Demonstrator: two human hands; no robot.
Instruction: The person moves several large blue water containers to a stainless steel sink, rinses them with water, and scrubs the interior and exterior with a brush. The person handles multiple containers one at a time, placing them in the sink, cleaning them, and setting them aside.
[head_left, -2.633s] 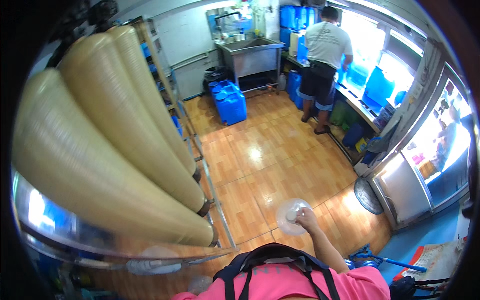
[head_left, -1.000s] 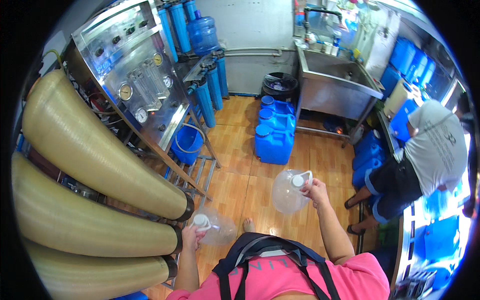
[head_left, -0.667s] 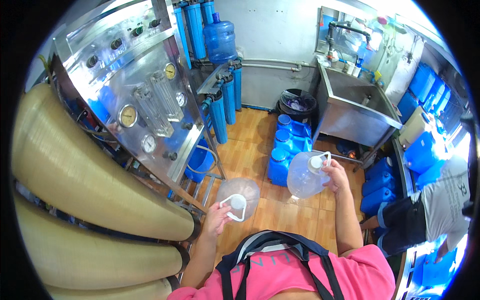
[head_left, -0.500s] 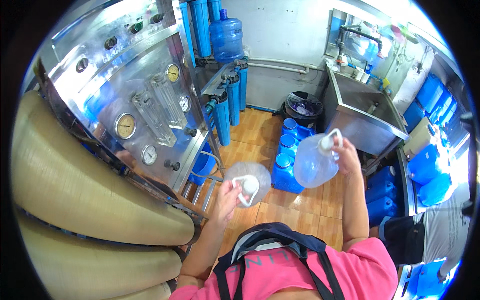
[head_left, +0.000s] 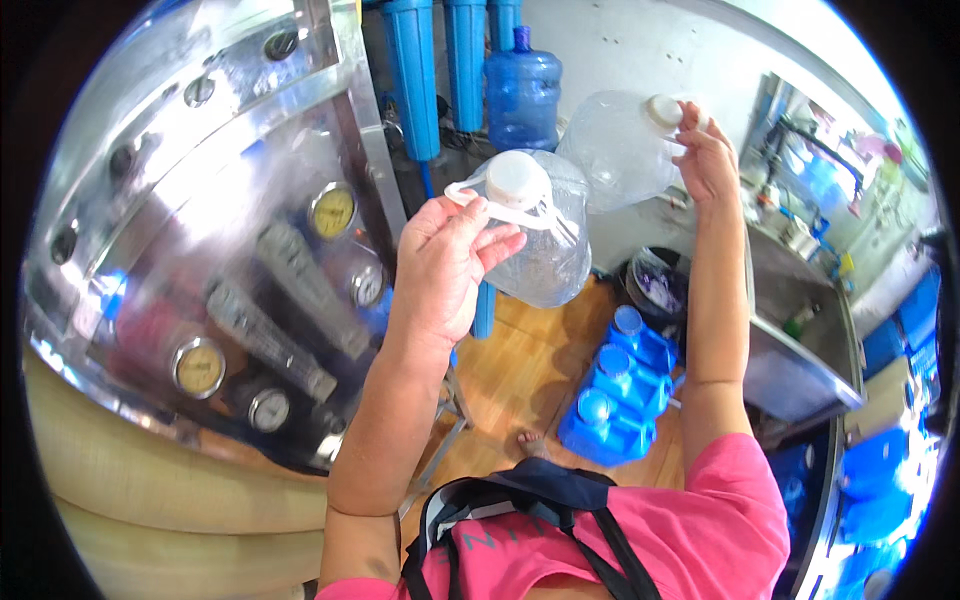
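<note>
My left hand (head_left: 447, 262) is raised in front of me and grips the white carry handle of a clear, empty plastic water jug (head_left: 536, 238) with a white cap. My right hand (head_left: 706, 155) is lifted higher and farther right, holding a second clear jug (head_left: 618, 148) by its white-capped neck. The two jugs nearly touch at their sides. Both arms reach up from the lower edge, above my pink shirt and black straps.
A shiny steel panel with round gauges (head_left: 200, 366) and flow tubes fills the left. Blue filter housings (head_left: 414, 75) and a large blue water bottle (head_left: 523, 95) stand behind. Blue jerrycans (head_left: 618, 390) sit on the wooden floor by a steel sink (head_left: 800, 350). Beige tanks (head_left: 150, 490) lie lower left.
I have turned from the room toward the steel panel. Both hands have lifted their jugs from waist height to head height, close to the camera.
</note>
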